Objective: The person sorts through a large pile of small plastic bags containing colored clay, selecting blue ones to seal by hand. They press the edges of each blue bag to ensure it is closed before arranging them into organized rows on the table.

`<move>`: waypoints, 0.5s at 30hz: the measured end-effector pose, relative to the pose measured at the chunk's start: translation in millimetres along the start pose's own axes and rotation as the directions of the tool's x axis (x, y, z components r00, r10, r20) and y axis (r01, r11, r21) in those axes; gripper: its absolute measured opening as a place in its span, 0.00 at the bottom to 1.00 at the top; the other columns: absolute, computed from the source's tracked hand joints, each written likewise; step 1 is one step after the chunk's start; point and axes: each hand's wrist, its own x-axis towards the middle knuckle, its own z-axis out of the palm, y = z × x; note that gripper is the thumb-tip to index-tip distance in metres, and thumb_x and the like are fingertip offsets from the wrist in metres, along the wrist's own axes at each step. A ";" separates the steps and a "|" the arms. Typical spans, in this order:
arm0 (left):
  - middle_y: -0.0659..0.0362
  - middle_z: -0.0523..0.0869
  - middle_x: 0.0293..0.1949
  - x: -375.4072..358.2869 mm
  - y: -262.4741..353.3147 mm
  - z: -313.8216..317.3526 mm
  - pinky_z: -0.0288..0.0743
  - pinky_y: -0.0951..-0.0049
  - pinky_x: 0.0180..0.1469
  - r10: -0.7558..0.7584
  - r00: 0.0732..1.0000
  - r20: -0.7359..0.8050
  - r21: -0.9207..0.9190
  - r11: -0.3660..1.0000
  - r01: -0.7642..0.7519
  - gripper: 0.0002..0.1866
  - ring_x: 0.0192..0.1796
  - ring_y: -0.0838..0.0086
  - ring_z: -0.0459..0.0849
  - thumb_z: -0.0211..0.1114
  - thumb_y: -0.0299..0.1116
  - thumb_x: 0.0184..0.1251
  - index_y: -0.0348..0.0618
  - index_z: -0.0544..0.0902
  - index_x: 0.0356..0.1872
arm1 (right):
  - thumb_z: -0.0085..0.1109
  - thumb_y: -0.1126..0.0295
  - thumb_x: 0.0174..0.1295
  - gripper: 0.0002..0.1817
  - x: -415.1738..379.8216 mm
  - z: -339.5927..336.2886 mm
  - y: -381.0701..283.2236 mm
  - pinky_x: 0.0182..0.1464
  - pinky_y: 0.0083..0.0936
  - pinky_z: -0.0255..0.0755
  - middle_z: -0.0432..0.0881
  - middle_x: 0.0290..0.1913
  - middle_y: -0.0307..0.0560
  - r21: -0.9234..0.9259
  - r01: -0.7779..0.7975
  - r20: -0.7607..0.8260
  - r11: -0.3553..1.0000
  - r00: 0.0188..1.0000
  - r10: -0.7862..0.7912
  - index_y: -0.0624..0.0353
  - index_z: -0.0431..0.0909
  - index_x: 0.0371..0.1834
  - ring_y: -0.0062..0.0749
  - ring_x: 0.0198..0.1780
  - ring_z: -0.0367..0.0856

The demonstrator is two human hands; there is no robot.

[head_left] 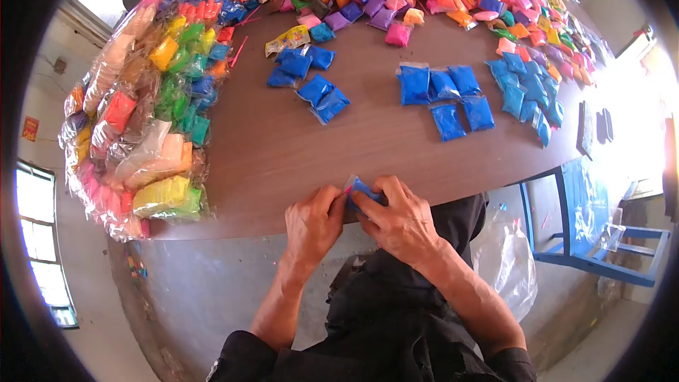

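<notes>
Both hands' fingers, left hand (315, 223) and right hand (399, 219), clamp 1 blue packet (361, 189); 5 blue packets (447, 97) lie beyond.

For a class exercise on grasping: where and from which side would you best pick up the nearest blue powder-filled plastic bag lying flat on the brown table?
Probably pinch the blue powder-filled plastic bag across its near short edge from above: it lies flat, neighbours crowd its far sides.

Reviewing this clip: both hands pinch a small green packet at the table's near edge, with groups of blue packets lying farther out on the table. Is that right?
Not quite. The head view shows the small packet pinched between the left hand and right hand is blue, not green. The rest holds: it is at the near edge of the table, with blue packets lying farther out.
</notes>
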 end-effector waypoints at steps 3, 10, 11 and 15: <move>0.46 0.91 0.32 1.3 -2.7 -0.2 0.81 0.57 0.33 -0.049 0.999 -0.013 -0.030 0.998 0.048 0.05 0.32 0.50 0.91 0.78 0.28 0.75 0.40 0.90 0.38 | 0.80 0.72 0.60 0.22 -1.0 2.0 -3.0 0.47 0.44 0.89 0.78 0.53 0.50 0.004 -0.024 0.001 1.000 1.000 0.024 0.51 0.89 0.58 0.49 0.52 0.89; 0.47 0.93 0.35 12.8 9.5 -4.6 0.83 0.59 0.38 -0.036 0.999 0.030 -0.090 0.995 0.039 0.05 0.35 0.53 0.93 0.78 0.29 0.75 0.39 0.91 0.40 | 0.79 0.71 0.63 0.19 0.0 0.6 -6.5 0.46 0.44 0.89 0.79 0.52 0.50 0.016 -0.056 0.003 0.998 0.998 0.056 0.50 0.89 0.57 0.49 0.51 0.89; 0.48 0.93 0.35 15.2 9.9 -4.0 0.83 0.59 0.38 -0.012 0.999 0.048 -0.073 0.997 0.016 0.05 0.35 0.54 0.93 0.77 0.29 0.75 0.39 0.91 0.40 | 0.79 0.71 0.63 0.19 -0.3 0.2 -6.4 0.46 0.44 0.89 0.79 0.52 0.50 0.013 -0.056 0.006 0.998 0.998 0.056 0.50 0.89 0.57 0.48 0.51 0.89; 0.48 0.92 0.35 27.3 -9.1 -4.8 0.83 0.58 0.38 0.003 0.998 0.069 -0.079 0.997 0.003 0.05 0.35 0.53 0.93 0.77 0.29 0.75 0.39 0.91 0.40 | 0.79 0.70 0.64 0.18 -1.5 4.0 -5.6 0.46 0.44 0.89 0.79 0.51 0.49 -0.009 -0.048 -0.021 0.999 0.999 0.048 0.50 0.89 0.58 0.48 0.50 0.89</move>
